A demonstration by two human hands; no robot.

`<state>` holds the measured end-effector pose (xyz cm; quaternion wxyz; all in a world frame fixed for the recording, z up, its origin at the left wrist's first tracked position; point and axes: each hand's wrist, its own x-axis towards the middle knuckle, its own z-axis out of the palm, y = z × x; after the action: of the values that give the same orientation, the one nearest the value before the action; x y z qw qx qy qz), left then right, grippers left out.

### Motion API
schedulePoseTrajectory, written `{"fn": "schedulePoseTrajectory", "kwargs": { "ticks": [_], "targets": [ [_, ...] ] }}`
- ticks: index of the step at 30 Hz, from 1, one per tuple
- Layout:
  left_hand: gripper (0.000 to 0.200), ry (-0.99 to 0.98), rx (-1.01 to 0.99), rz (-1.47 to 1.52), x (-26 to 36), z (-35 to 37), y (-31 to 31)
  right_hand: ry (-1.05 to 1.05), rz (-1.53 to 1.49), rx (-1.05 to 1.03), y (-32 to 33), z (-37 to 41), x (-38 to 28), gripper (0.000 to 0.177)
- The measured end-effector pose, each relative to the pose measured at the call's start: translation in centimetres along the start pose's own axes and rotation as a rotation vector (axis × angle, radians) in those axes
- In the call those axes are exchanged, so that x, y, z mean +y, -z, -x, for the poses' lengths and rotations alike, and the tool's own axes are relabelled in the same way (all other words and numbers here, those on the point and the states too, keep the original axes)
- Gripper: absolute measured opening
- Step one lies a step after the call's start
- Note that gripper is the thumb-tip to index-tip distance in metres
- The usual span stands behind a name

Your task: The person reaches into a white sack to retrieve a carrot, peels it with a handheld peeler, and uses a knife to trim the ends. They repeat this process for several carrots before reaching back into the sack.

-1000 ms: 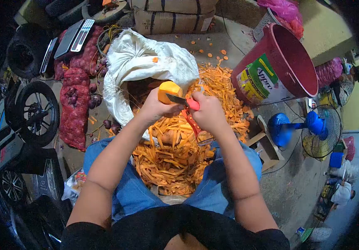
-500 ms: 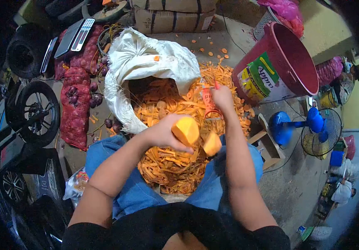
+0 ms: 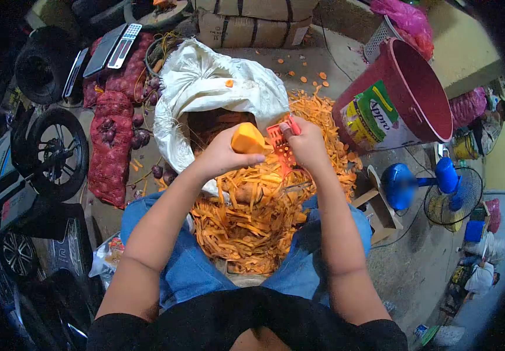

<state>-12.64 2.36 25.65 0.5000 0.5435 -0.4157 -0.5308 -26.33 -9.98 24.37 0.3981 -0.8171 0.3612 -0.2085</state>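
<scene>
The concrete floor (image 3: 407, 248) formed the largest surface. To the right of my right hand (image 3: 308, 145), it ran past the cardboard box. Ahead of both hands, a strip of it, scattered with orange rounds, separated the white sack from the brown packages (image 3: 252, 30).

The heap of orange peelings (image 3: 240, 231) extended beneath my hands, back between my knees, and forward to the right of the white sack. Its right edge reached the base area of the dark red bucket (image 3: 375, 111). The bucket leaned, ahead and to the right of my right hand, with its mouth turned further right. The white sack (image 3: 226, 90) lay just ahead of my left hand (image 3: 224, 151); its folded edge curved around a dark opening.

The onion net (image 3: 110, 155) lay well to the left of my left hand, with floor between it and the sack. The open cardboard box (image 3: 376, 215) stood behind and to the right of my right hand, near my knee.

My right hand was closed around the handle of the red perforated tool (image 3: 280, 143), thumb laid along the grip. My left hand was wrapped around the orange vegetable piece (image 3: 247, 139), thumb extended across its near side. Flat facets were visible on the piece. The tool's left edge was very near it; contact could not be determined.
</scene>
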Motion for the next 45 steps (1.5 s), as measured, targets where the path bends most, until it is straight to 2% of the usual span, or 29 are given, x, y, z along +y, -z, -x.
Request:
{"fn": "schedulePoseTrajectory", "kwargs": {
  "ticks": [5,7,8,10,11,12,14,17,18,19,20,22,23,24,25,26,27,28,29,33,34,35,36,37,38,39,41,43,45],
  "targets": [
    [0.028,0.209,0.054,-0.084,-4.6,-2.0,-0.3,-0.059,-0.117,0.171,2.9,-0.6,1.4,0.021],
    [0.029,0.475,-0.078,-0.326,-6.6,-2.2,-0.5,-0.041,-0.338,0.456,5.3,-0.9,2.1,0.017],
    [0.029,0.473,-0.078,-0.328,-8.0,-2.2,-0.8,-0.031,-0.475,0.537,6.8,-1.1,2.8,0.014],
    [0.030,0.688,-0.001,0.103,-11.1,-1.7,-1.4,-0.015,-0.620,0.618,9.1,-1.0,3.4,0.011],
    [0.030,0.683,-0.005,0.096,-12.6,-1.6,-1.3,-0.056,-0.823,0.698,10.5,-0.5,2.9,0.010],
    [0.032,0.744,-0.086,-0.006,-12.7,-1.5,-1.3,-0.096,-1.023,0.778,11.9,-0.1,2.9,0.010],
    [0.039,0.875,-0.213,-0.262,-12.7,-2.0,-2.0,-0.067,-1.107,0.816,14.2,0.7,4.5,0.013],
    [0.046,0.895,-0.364,-0.176,-12.5,-4.1,-3.8,-0.078,-1.160,0.856,16.3,2.2,4.4,0.018],
    [0.050,0.635,-0.357,-0.524,-10.8,-5.8,-5.1,-0.083,-1.150,0.895,16.8,2.5,4.8,0.019],
    [0.054,0.408,-0.373,-0.690,-12.5,-8.9,-5.7,-0.089,-1.140,0.930,17.4,2.7,5.3,0.020],
    [0.051,0.496,-0.397,-0.554,-8.8,-11.5,-7.5,-0.099,-1.093,0.985,18.0,3.0,6.0,0.020],
    [0.054,0.259,-0.422,-0.836,0.1,-16.6,-11.2,-0.093,-1.114,1.028,18.8,3.7,6.3,0.020],
    [0.052,0.012,-0.302,-0.639,5.0,-17.0,-13.3,-0.085,-1.133,1.071,19.3,3.9,6.4,0.020],
    [0.045,-0.381,-0.250,-0.511,7.2,-19.7,-14.6,-0.056,-1.131,1.067,19.6,4.0,6.9,0.020],
    [0.039,-0.316,-0.098,-0.359,10.7,-20.6,-16.1,-0.056,-1.131,1.069,19.7,4.1,7.0,0.020],
    [0.042,-0.489,0.094,-0.320,13.7,-20.6,-16.8,-0.074,-1.116,1.080,19.8,4.1,7.2,0.019],
    [0.044,-0.683,0.160,-0.283,15.4,-21.1,-16.7,-0.097,-1.100,1.087,19.7,4.1,7.3,0.019],
    [0.045,-0.628,0.288,-0.431,17.3,-19.0,-16.4,-0.104,-1.100,1.081,19.7,4.1,7.4,0.019],
    [0.043,-0.663,0.291,-0.457,17.3,-18.7,-15.8,-0.089,-1.096,1.065,19.8,4.0,7.5,0.018],
    [0.041,-0.489,0.018,-0.834,9.0,-19.0,-9.6,-0.108,-1.134,1.041,19.6,3.6,7.4,0.017],
    [0.042,-0.212,-0.149,-0.906,6.9,-18.1,-7.6,-0.130,-1.141,1.033,19.3,3.7,6.7,0.018],
    [0.044,-0.150,-0.246,-0.965,3.3,-17.6,-4.6,-0.134,-1.139,1.027,19.1,3.5,6.7,0.018],
    [0.040,0.264,-0.361,-1.126,-1.5,-18.6,-1.0,-0.130,-1.106,1.025,18.9,3.3,6.7,0.018],
    [0.038,0.277,-0.492,-1.302,-3.4,-17.1,1.3,-0.125,-1.074,1.024,18.6,3.1,6.7,0.019],
    [0.038,0.236,-0.344,-1.280,-7.3,-15.6,4.3,-0.132,-1.071,1.019,18.3,2.9,6.6,0.019],
    [0.040,0.080,-0.143,-1.169,-8.8,-12.8,5.8,-0.141,-1.063,1.006,18.0,2.6,6.3,0.020],
    [0.039,0.376,-0.094,-1.223,-13.6,-10.8,9.6,-0.155,-1.054,0.984,17.2,2.1,6.3,0.021],
    [0.037,0.478,0.093,-1.155,-22.1,-8.3,14.2,-0.156,-1.051,0.919,16.6,1.3,6.6,0.021],
    [0.032,0.302,0.152,-1.187,-27.6,-4.6,16.0,-0.162,-1.030,0.885,15.8,0.8,5.8,0.021]
  ]
}}
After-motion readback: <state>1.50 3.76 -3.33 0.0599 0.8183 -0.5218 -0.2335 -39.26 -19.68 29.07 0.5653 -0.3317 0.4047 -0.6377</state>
